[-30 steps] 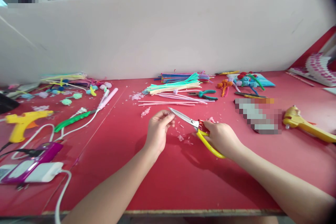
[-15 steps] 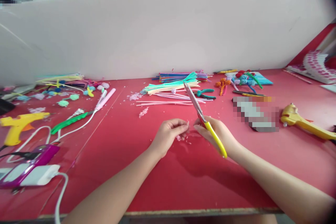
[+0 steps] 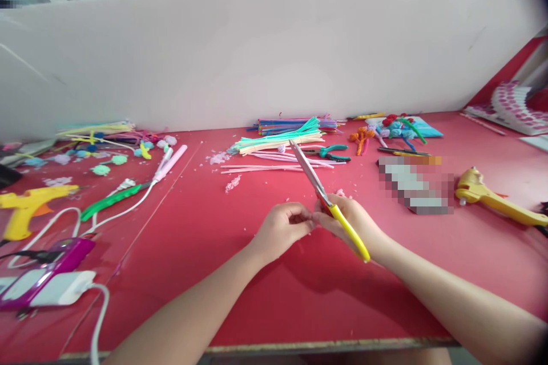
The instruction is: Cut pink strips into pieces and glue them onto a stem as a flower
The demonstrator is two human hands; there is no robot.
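Observation:
Yellow-handled scissors (image 3: 350, 232) rest in my right hand (image 3: 357, 218), their blades closed together and slanting up and away to the left. The thumb and fingertips of that hand meet those of my left hand (image 3: 280, 231) just above the red table. My left hand is closed in a pinch; whatever lies between its fingertips is too small and hidden to make out. A little pink fluff (image 3: 340, 193) shows just beyond my right hand.
Bundles of pipe cleaners (image 3: 278, 140) and teal-handled pliers (image 3: 334, 152) lie ahead. Yellow glue guns are left (image 3: 29, 205) and right (image 3: 496, 199). A green-handled knife (image 3: 111, 201), pink styling iron (image 3: 170, 164) and power strip (image 3: 55, 288) with cords occupy the left side.
My hands have come together, fingertips now touching. The scissors have shifted slightly left at the tip. A pale pink bit seen at my left fingertips before is now hidden.

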